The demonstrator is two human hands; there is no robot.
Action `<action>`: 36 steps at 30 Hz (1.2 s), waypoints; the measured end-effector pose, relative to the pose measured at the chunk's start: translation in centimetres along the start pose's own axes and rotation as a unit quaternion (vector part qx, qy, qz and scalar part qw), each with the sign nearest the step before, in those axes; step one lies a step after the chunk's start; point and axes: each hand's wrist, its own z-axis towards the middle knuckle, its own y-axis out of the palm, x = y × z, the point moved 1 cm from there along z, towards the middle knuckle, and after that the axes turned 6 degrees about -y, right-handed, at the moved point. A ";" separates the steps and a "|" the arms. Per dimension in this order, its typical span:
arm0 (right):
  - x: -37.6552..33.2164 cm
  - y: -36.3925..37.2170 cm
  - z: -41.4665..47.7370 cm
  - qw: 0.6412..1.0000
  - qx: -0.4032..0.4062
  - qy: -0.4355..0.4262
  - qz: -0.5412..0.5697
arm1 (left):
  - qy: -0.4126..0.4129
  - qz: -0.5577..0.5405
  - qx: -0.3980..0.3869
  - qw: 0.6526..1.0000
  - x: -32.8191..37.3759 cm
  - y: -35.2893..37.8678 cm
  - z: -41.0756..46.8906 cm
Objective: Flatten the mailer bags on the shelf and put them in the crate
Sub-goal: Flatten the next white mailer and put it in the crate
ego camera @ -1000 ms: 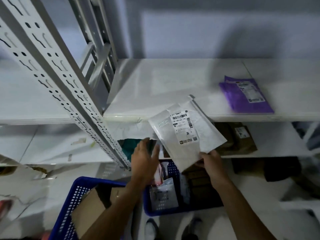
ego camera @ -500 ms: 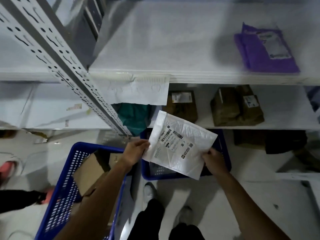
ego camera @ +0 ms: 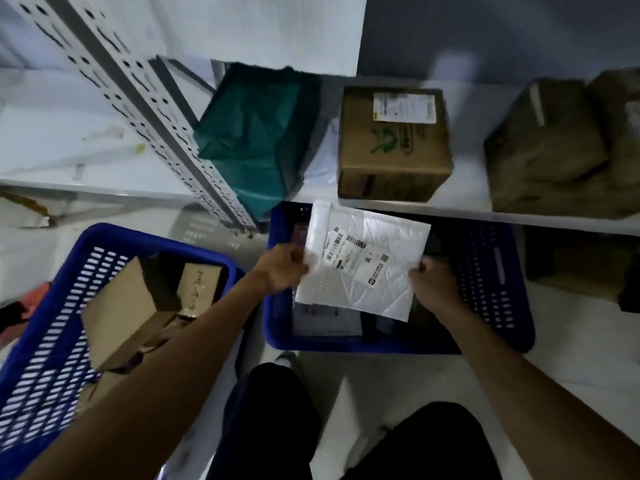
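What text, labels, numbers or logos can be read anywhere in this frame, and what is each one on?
None reads clearly.
White padded mailer bag, shipping label: barcode and print, too blurred.
Brown cardboard box on the shelf: white label, green logo, too blurred.
Open cardboard box in the left blue plastic crate: handwriting, illegible.

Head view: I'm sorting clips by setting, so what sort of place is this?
Probably a parcel storeroom or sorting point: a slotted metal rack holds a labelled cardboard box, and the left hand and right hand hold a barcoded white mailer bag over a blue crate on the floor.
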 end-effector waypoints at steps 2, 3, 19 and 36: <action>2.6 2.9 3.3 1.000 -0.017 -0.015 -0.013 | -0.015 0.015 -0.053 0.998 -0.8 2.0 3.1; 3.6 4.1 4.5 0.999 -0.033 -0.016 -0.008 | -0.029 0.017 -0.059 0.998 -1.1 2.7 4.3; 14.6 16.4 19.0 0.964 -0.221 -0.029 -0.146 | -0.127 0.170 -0.175 0.961 -8.3 8.8 19.9; 14.9 21.2 18.9 0.865 -0.310 -0.055 -0.392 | -0.012 0.537 -0.010 0.843 -9.9 14.2 20.7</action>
